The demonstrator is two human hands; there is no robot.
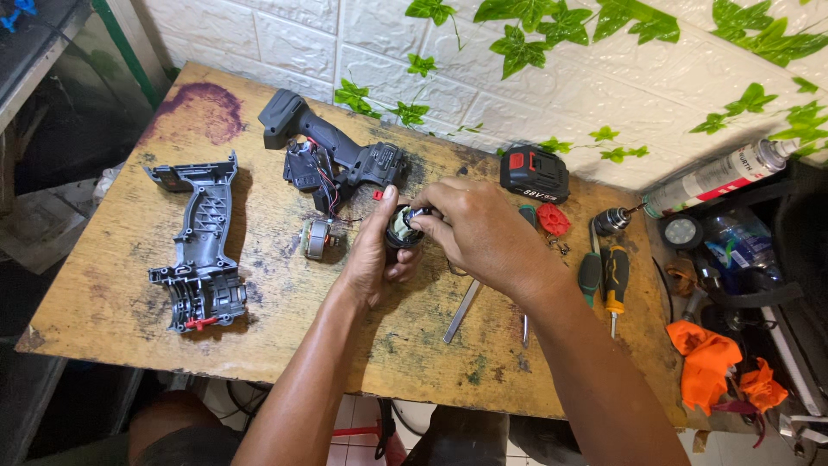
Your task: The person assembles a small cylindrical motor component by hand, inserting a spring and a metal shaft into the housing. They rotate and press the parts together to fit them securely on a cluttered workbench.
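Observation:
My left hand [377, 255] grips a small round motor part [402, 228] from the side, over the middle of a worn wooden table [112, 302]. My right hand [479, 231] pinches the top of the same part with its fingertips. Just beyond my hands lies the open half of a dark grey power-drill body [332, 155] with wires and a circuit showing. The other empty shell half [200, 246] lies at the left. A small metal motor rotor [317, 237] rests between them.
A black and red battery pack [535, 173] stands by the wall. Screwdrivers [604, 280], a red fan piece [553, 219], a drill chuck [611, 221], a metal tool [462, 311], a spray can [720, 177] and orange cloth [707, 358] lie at right.

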